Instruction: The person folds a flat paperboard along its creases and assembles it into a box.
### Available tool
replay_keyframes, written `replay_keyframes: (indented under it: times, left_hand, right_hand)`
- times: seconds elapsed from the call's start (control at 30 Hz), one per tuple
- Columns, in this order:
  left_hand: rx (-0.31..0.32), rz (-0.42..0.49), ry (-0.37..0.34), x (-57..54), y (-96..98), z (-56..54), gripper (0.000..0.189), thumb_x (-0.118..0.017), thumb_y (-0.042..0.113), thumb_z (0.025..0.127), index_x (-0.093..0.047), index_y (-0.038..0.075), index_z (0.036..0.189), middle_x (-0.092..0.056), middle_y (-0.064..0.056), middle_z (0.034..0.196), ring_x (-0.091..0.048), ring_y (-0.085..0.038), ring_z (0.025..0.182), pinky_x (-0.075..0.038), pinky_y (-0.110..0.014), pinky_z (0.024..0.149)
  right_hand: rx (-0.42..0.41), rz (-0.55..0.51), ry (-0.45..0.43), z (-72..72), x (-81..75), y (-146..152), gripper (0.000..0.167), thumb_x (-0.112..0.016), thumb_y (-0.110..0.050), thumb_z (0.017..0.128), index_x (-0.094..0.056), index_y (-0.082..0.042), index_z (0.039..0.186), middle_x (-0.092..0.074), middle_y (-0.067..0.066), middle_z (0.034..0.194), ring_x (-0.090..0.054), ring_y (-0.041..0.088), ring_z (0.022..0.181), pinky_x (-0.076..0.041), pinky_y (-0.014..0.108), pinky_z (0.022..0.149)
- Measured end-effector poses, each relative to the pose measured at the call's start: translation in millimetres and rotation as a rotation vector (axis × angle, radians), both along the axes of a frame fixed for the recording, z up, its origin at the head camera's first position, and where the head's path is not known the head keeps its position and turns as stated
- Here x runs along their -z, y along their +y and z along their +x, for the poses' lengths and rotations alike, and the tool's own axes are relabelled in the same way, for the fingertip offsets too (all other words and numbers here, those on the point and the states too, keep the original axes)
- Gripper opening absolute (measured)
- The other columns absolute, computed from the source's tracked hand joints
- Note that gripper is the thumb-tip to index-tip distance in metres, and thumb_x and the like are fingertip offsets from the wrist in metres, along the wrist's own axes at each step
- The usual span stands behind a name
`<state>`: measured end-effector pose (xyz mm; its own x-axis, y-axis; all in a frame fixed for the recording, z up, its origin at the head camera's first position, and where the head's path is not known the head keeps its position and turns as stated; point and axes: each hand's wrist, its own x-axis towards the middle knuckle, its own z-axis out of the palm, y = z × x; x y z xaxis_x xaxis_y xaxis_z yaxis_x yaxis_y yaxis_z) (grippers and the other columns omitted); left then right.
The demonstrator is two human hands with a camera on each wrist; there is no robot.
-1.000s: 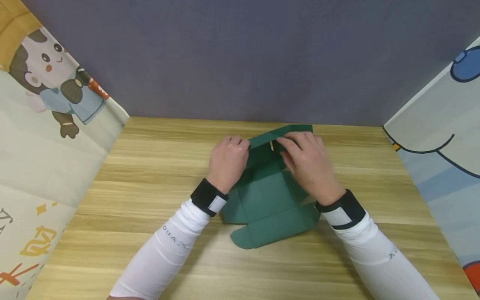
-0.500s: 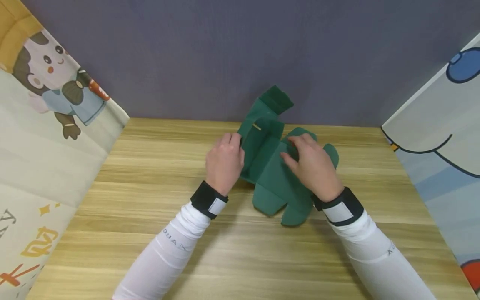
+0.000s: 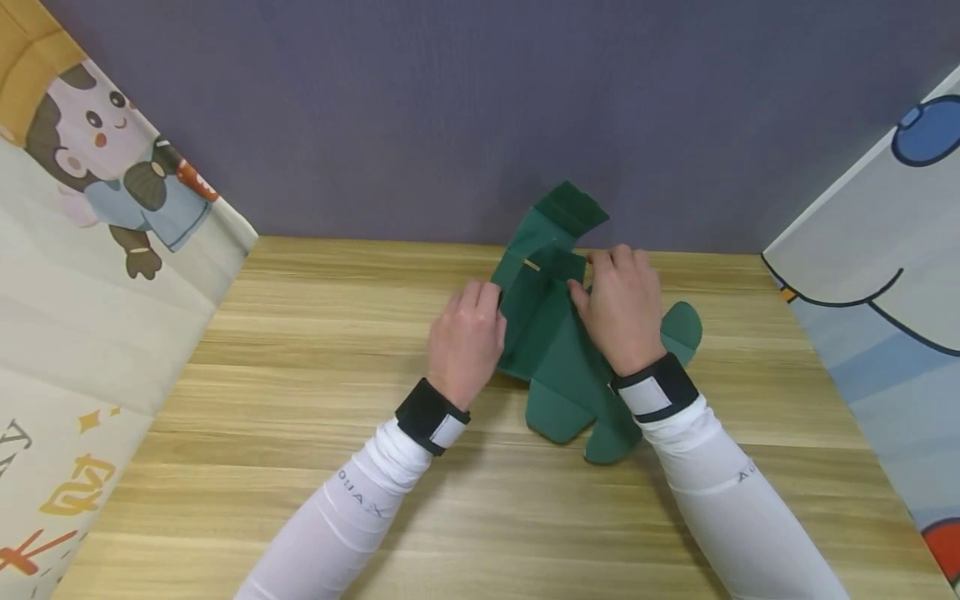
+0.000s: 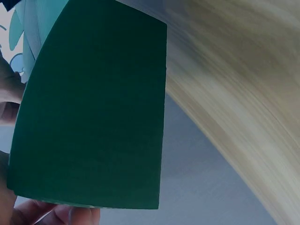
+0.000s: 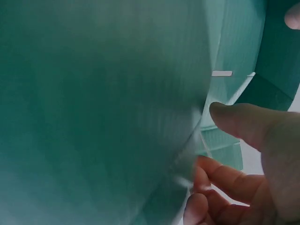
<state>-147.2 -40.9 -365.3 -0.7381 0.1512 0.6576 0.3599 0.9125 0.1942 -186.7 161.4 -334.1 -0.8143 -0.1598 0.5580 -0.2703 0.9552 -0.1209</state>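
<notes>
A green cardboard box (image 3: 558, 354), partly folded with flaps spread, stands on the table at a slant. My left hand (image 3: 467, 342) grips its raised left wall. In the left wrist view, a green panel (image 4: 89, 112) fills much of the picture, with fingertips (image 4: 82, 215) under its lower edge. On the far side, my right hand (image 3: 624, 308) holds a small flap (image 3: 567, 266) between thumb and fingers. The right wrist view has the thumb (image 5: 239, 122) beside a fold, with the other fingers partly behind the cardboard. A slot (image 3: 532, 264) shows in the left wall.
The wooden table (image 3: 315, 333) extends around the box. A dark grey-blue panel (image 3: 480, 117) rises behind its far edge, with the box's top flap (image 3: 572, 208) in front of it. Printed cartoon sheets flank the table, one on the left (image 3: 97, 292) and another on the right (image 3: 862, 275).
The box has turned, bringing its slotted wall to the left, then shifted slightly right. My right hand has moved from above the base to the far small flap. My left hand keeps its grip.
</notes>
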Motion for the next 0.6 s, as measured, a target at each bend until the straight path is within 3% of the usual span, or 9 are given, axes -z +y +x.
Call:
replay_keyframes:
  times: [0.2,0.3,0.6]
  left_hand:
    - [0.009,0.002,-0.017,1.8,1.8,-3.0,0.019,-0.063,0.009,0.086,-0.062,0.005,0.105,-0.065,-0.008,0.095,-0.065,-0.02,0.078,-0.057,-0.03,0.054]
    - [0.005,0.003,-0.018,2.9,3.5,-7.4,0.019,-0.062,0.009,0.087,-0.062,0.005,0.106,-0.065,-0.008,0.095,-0.065,-0.02,0.079,-0.057,-0.03,0.055]
    - [-0.022,-0.004,-0.007,4.9,7.2,-21.3,0.018,-0.06,0.008,0.088,-0.062,0.005,0.105,-0.066,-0.008,0.097,-0.065,-0.02,0.079,-0.057,-0.03,0.054]
  right_hand:
    - [-0.066,0.001,-0.011,-8.2,5.4,-2.1,0.02,-0.074,-0.018,0.084,-0.067,-0.004,0.095,-0.069,0.015,0.089,-0.054,0.035,0.081,-0.043,0.05,0.065]
    - [-0.126,0.014,0.008,-12.8,7.9,-1.6,0.012,-0.07,-0.012,0.086,-0.07,-0.007,0.098,-0.071,0.013,0.09,-0.055,0.034,0.08,-0.041,0.048,0.063]
    - [-0.255,0.102,0.038,-25.8,16.0,3.0,0.021,-0.06,-0.008,0.092,-0.076,-0.017,0.102,-0.066,0.008,0.091,-0.054,0.03,0.081,-0.039,0.043,0.062]
